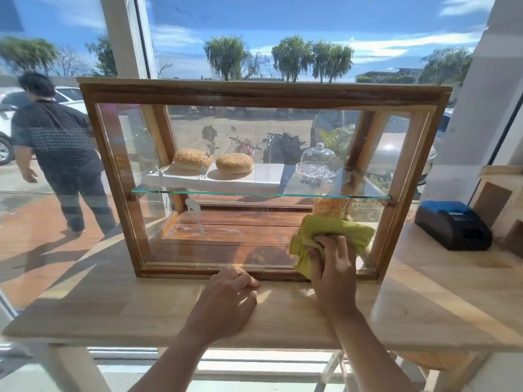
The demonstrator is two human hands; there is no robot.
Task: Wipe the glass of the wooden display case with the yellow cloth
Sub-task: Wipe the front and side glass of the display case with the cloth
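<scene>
The wooden display case [263, 93] stands on a light wooden counter [119, 304] in front of a large window. Its front glass [226, 239] faces me. My right hand [332, 264] presses the crumpled yellow cloth [334, 230] against the lower right corner of that glass. My left hand [229, 298] rests flat on the counter, fingers apart, fingertips touching the case's bottom frame. Inside, two sesame buns [212, 162] lie on a white board on the glass shelf, beside a small glass dome stand [317, 165].
A black receipt printer [452, 224] sits on the counter to the right of the case, next to wooden boxes [501, 193]. Outside the window a person in dark clothes [56, 148] walks past parked cars and motorbikes.
</scene>
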